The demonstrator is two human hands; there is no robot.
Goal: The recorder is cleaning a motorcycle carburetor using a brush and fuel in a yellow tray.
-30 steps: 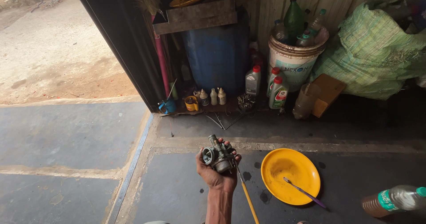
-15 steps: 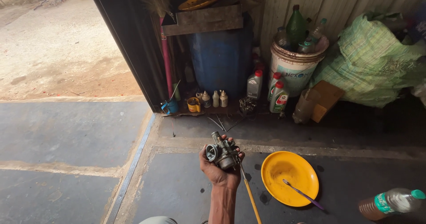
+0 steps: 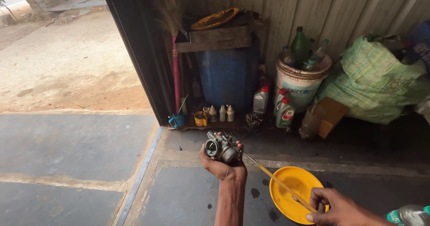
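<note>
A blue barrel (image 3: 228,76) stands against the corrugated wall. Left of it: 1 broom (image 3: 172,42). Right of it: a white bucket (image 3: 299,85) holding bottles, then a green sack (image 3: 374,80). In front of it: 3 oil bottles (image 3: 273,105).

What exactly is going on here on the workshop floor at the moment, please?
A person holds a small metal carburettor up in the left hand. The right hand grips a long yellow-handled tool whose tip reaches to the carburettor. Below lies a yellow bowl on the concrete floor. Oil bottles, a blue drum and a white bucket stand against the wall behind.
</note>
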